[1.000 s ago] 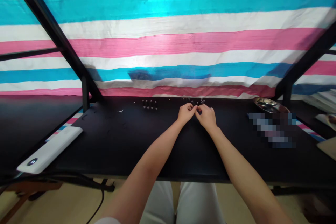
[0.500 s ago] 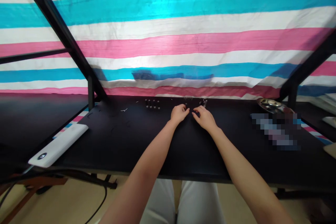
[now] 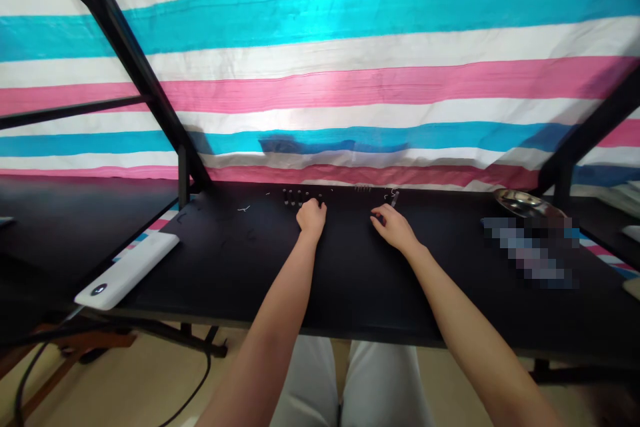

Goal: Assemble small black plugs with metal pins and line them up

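Note:
My left hand [image 3: 311, 220] is closed at the back of the black table. At its fingertips is a small dark cylinder [image 3: 321, 198] with a pale end, partly hidden by the fingers. Just left of that hand stand several similar small dark cylinders [image 3: 293, 197] in rows, some covered by the hand. Off to the right, my right hand [image 3: 394, 227] hovers low with thumb and fingers curved and apart, and I see nothing in it. Beyond its knuckles lies a slim, clear-grey stick-like piece [image 3: 395, 199].
A row of small thin pieces [image 3: 363, 188] lies along the back edge. White scraps [image 3: 243, 209] are on the black table [image 3: 350, 293]. A white power bank [image 3: 127, 271] lies at left, a shiny metal dish [image 3: 530, 205] at right, beside a blurred-out patch. Striped sheeting [image 3: 375, 87] hangs behind.
My left hand has moved left, away from my right hand, to the rows of cylinders, carrying the small dark cylinder. My right hand has stayed nearly in place. The view has shifted slightly.

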Available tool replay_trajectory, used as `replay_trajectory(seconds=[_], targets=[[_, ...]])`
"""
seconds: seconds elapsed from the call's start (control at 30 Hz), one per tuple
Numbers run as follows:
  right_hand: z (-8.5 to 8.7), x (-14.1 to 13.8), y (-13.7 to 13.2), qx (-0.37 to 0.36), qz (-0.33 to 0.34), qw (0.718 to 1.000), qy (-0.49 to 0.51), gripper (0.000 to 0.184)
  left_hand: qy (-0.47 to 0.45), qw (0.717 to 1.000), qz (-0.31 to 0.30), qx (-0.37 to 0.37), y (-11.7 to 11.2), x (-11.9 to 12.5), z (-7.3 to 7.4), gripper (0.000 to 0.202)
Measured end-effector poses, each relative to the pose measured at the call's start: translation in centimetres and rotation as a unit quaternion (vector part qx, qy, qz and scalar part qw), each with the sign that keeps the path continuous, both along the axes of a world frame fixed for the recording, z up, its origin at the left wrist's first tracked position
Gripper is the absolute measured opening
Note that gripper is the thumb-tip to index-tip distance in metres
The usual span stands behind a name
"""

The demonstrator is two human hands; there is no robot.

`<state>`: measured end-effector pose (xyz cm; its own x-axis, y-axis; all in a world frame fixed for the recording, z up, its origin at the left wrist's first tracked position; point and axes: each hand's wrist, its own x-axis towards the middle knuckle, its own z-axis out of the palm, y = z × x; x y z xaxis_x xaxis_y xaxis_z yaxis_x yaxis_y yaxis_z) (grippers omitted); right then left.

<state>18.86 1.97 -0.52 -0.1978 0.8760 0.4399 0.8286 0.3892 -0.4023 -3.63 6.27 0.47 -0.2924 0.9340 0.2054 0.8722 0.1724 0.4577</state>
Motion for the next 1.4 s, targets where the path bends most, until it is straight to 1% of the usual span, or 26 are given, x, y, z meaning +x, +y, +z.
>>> replay_trajectory(seconds=[0.2, 0.4, 0.5, 0.57, 0.77, 0.87, 0.97, 1.07, 1.17, 1.27, 1.4], targets=[[-0.3, 0.1, 0.2, -0.009, 0.001, 1.000, -0.007, 0.022, -0.003, 1.000, 0.023, -0.016, 0.1, -0.4, 0.3, 0.023], [-0.3, 0.2, 0.2, -0.013, -0.002, 1.000, -0.002, 0.023, -0.008, 0.999, 0.028, -0.029, 0.1, -0.3, 0.5, 0.023], [-0.2, 0.4, 0.3, -0.006, -0.016, 1.000, 0.000, 0.023, -0.010, 0.999, 0.028, -0.035, 0.0, -0.3, 0.7, 0.022], [0.0, 0.7, 0.2, -0.004, -0.042, 0.999, -0.002, 0.022, -0.010, 0.999, 0.026, -0.038, 0.1, -0.3, 0.7, 0.022], [0.4, 2.0, 0.4, -0.010, -0.164, 0.986, 0.004, 0.021, -0.010, 0.999, 0.025, -0.043, 0.1, -0.3, 0.8, 0.022], [0.1, 2.6, 0.7, -0.025, -0.213, 0.977, 0.019, 0.021, -0.007, 0.998, 0.025, -0.051, 0.0, -0.2, 0.9, 0.023], [-0.5, 3.2, 1.0, -0.050, -0.246, 0.967, 0.046, 0.020, 0.011, 0.998, 0.019, -0.054, 0.0, -0.2, 0.8, 0.025], [-1.4, 3.7, 1.6, -0.071, -0.252, 0.964, 0.055, 0.020, 0.035, 0.998, 0.003, -0.058, 0.0, 0.0, 0.6, 0.026], [-2.1, 4.0, 2.3, -0.071, -0.253, 0.964, 0.044, 0.022, 0.064, 0.996, -0.030, -0.056, -0.2, 0.8, 0.4, 0.026], [-2.3, 4.0, 2.7, -0.077, -0.269, 0.959, 0.040, 0.024, 0.094, 0.992, -0.078, -0.044, -0.7, 2.1, 0.1, 0.026], [-2.2, 3.8, 3.1, -0.081, -0.273, 0.958, 0.032, 0.026, 0.125, 0.980, -0.149, -0.044, -1.6, 4.2, -0.1, 0.028]])
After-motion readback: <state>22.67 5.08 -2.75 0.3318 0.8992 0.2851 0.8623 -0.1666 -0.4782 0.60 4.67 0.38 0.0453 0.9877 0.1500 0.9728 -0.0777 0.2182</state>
